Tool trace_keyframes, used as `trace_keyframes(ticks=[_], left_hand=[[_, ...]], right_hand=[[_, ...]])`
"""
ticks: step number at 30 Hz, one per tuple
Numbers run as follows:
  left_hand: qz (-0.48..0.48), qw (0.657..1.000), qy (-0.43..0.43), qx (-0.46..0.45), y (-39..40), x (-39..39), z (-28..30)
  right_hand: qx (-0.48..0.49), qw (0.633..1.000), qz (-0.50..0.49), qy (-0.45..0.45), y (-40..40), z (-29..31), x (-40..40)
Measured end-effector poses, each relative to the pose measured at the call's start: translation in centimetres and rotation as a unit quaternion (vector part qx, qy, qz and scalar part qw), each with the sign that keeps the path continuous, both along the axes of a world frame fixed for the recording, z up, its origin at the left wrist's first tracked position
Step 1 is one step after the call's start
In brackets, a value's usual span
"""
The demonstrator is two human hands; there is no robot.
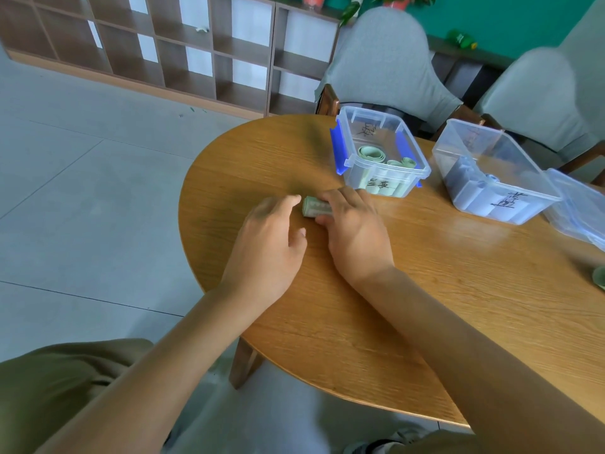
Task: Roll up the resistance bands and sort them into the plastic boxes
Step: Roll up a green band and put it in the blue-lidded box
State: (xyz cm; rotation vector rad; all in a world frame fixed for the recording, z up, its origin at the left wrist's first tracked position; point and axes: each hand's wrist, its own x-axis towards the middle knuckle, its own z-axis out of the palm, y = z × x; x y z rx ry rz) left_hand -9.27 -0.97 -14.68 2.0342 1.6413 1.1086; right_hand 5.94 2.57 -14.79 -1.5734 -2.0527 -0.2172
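Roll (316, 208) in right grip (352, 224) — near table (229, 165) edge.

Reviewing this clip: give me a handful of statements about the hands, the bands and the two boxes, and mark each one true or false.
1. The right hand holds a rolled green band on the table. True.
2. The left hand grips a blue band. False: it holds nothing, its fingers loose beside the roll.
3. The box with blue latches holds green rolls. True.
4. Both boxes have their lids on. False: both are open at the top.
5. The other clear box holds pale blue rolls. True.
6. The green roll is already inside a box. False: it lies on the table in front of the boxes.
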Motion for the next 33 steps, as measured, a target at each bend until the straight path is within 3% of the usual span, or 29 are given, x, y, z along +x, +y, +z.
trace_keyframes(ticks=[5,10,14,17,20,27,33], left_hand=[[0.003,0.997,-0.073,-0.015,-0.8,0.3,0.4],[-0.013,0.997,-0.073,-0.006,-1.0,0.3,-0.1],[-0.018,0.997,-0.075,-0.006,-0.9,0.3,-0.2],[-0.002,0.996,-0.091,-0.003,-1.2,0.6,0.0],[0.028,0.992,-0.122,-0.007,-1.6,1.1,0.0],[0.031,0.985,-0.167,-0.044,-2.2,2.2,-0.5],[0.014,0.992,-0.115,-0.053,-1.2,2.1,-1.4]], right_hand=[[0.022,0.999,0.026,0.011,-3.2,-0.5,0.1],[0.002,0.998,0.045,0.046,-4.8,-0.6,0.0],[-0.052,0.981,0.020,0.186,-6.0,-0.1,-0.3],[-0.142,0.936,-0.032,0.321,-6.9,0.8,-0.6],[-0.194,0.903,-0.041,0.381,-7.2,1.1,-1.2],[-0.192,0.932,-0.046,0.303,-7.0,1.5,-1.6],[-0.201,0.951,-0.026,0.233,-6.0,1.2,-1.1]])
